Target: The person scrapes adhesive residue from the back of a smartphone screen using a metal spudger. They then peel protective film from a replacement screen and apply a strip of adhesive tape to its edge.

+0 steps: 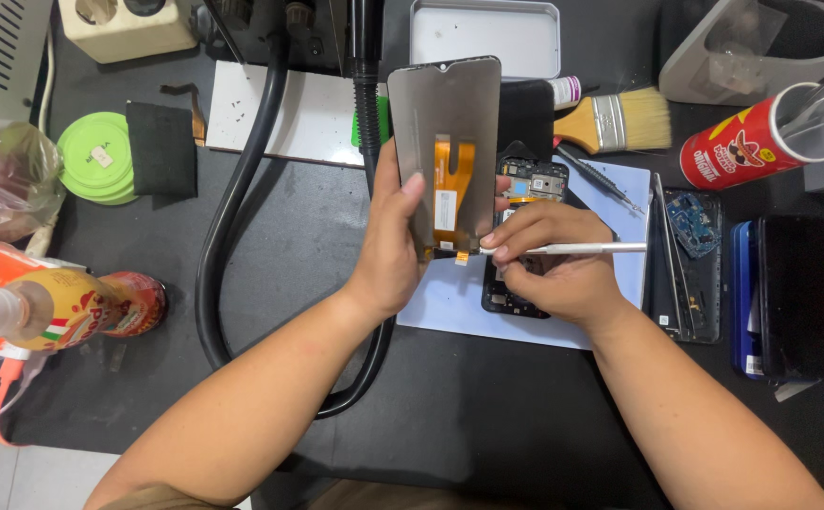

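Grey rectangular phone display panel with an orange flex ribbon down its back (450,151) stands tilted up on its lower edge above the dark work mat (289,255), its back towards the person. The left hand (388,250) grips it along the left edge, thumb pressed on the back face, fingers wrapped behind where I cannot see them. Just below and to the right lies the opened black phone body with its circuit board showing (528,189), resting on a pale blue sheet (450,302). The right hand (558,260) sits over that phone body, fingers curled and pinching a slim silver metal tool (582,248) that lies level, its tip at the bottom edge of the panel where the orange ribbon ends.

A thick black hose (232,217) loops across the mat to the left of the hands. Behind the panel are a white tile (308,113) and a shallow grey metal tray (484,36). To the right lie a wooden-handled paintbrush with pale bristles (615,121), a thin screwdriver (601,179), a red cylindrical can holding tools (761,137), a detached phone frame with a blue board (690,255) and a dark phone (794,293). On the far left sit a stack of green tape rolls (95,156) and a black square pad (160,148).
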